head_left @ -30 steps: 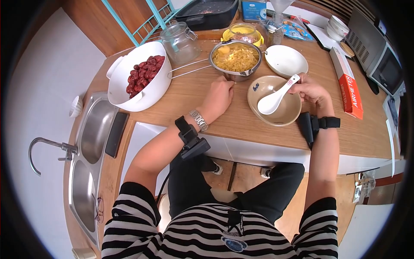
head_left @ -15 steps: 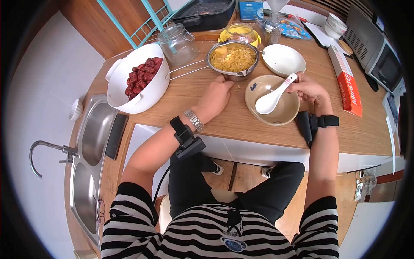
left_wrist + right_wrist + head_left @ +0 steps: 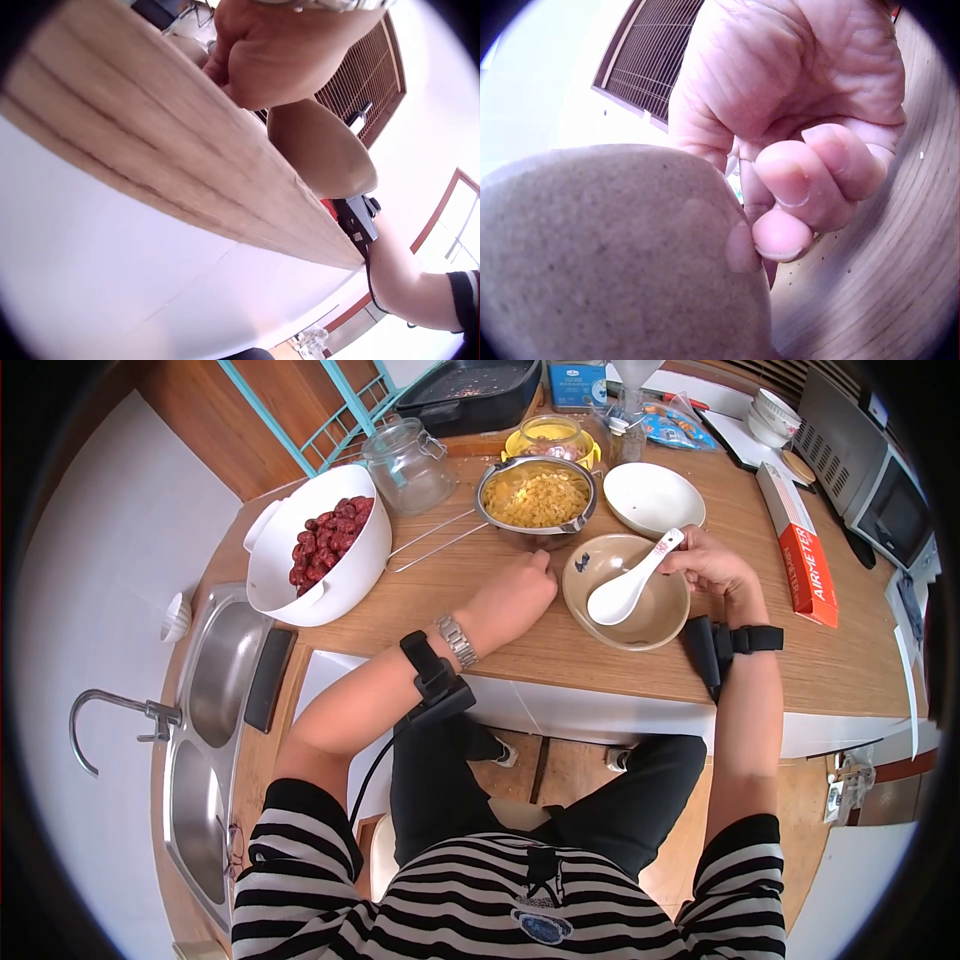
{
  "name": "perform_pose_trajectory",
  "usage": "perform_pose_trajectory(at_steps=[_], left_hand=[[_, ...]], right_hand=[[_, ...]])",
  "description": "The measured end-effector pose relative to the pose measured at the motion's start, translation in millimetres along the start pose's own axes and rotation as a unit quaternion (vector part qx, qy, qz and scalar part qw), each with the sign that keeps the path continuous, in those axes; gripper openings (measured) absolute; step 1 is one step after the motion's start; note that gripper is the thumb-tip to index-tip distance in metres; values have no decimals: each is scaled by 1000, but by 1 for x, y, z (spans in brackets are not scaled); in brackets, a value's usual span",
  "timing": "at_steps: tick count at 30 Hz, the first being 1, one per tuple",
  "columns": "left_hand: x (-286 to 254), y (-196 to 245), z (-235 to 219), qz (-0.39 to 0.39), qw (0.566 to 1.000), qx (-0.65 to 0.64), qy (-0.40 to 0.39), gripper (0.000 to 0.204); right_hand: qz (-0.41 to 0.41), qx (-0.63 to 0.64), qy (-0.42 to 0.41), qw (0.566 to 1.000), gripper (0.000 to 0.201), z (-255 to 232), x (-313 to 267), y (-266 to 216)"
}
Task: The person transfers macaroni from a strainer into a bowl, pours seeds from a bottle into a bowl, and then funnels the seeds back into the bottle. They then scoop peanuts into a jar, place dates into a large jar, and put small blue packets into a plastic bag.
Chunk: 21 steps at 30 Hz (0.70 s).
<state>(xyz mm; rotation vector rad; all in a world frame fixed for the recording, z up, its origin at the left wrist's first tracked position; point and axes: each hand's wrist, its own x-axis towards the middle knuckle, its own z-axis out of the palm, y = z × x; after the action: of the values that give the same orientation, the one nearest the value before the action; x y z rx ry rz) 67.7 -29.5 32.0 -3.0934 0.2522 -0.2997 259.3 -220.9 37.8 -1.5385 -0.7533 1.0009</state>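
Note:
My right hand [image 3: 715, 568] pinches the handle of a white soup spoon [image 3: 622, 596], whose bowl rests inside a beige bowl [image 3: 667, 622]. In the right wrist view its fingers curl close beside the speckled outside of that bowl [image 3: 622, 255]. My left hand [image 3: 508, 605], wearing a metal watch, lies low over the counter edge between that bowl and a strainer. Its fingers curl under and their tips are hidden, so I cannot tell whether they hold anything. The metal strainer [image 3: 588, 478], filled with chopped yellow pieces [image 3: 535, 500], sits just beyond this hand, its wire handle pointing left.
A white pot [image 3: 352, 575] of dark red dates stands left, beside a glass jar [image 3: 408, 465]. Behind the beige bowl is a white dish [image 3: 655, 495]. An orange-and-white box [image 3: 808, 575] lies right, near a microwave [image 3: 885, 500]. The sink [image 3: 225, 650] is far left.
My left hand has moved slightly right, towards the beige bowl. The strainer's handle has swung a little towards me. My right hand and the spoon stay about as they were.

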Motion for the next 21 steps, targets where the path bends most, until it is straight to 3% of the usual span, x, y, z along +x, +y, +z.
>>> perform_pose_trajectory(at_steps=[4, 7, 10, 12, 15, 16, 18, 21], left_hand=[[-4, 2, -1, 27, 999, 1, 17, 10], [-5, 3, -16, 3, 999, -47, -9, 6], [-1, -4, -30, -1, 994, -92, 59, 5], [11, -16, -39, -23, 984, -44, 170, 8], [25, -34, -50, -54, 969, -58, 234, 15], [26, -37, -52, -53, 969, -58, 236, 15], [26, -41, -56, -107, 983, -79, 129, 25], [15, -44, -50, -82, 984, -22, 159, 32]], right_hand=[[-3, -1, -3, 1000, 13, -1, 2, 2], [-9, -3, -12, 1000, 13, -2, 2, 2], [-12, -4, -10, 1000, 13, -1, 1, 2], [-11, -3, 1, 1000, 13, 0, 0, 1], [3, 1, 1, 1000, 13, 1, -1, -1], [-5, -5, -4, 1000, 13, 0, 1, 2], [-13, -10, -9, 1000, 14, -2, 2, 2], [-8, -17, -8, 1000, 15, 0, 1, 1]])
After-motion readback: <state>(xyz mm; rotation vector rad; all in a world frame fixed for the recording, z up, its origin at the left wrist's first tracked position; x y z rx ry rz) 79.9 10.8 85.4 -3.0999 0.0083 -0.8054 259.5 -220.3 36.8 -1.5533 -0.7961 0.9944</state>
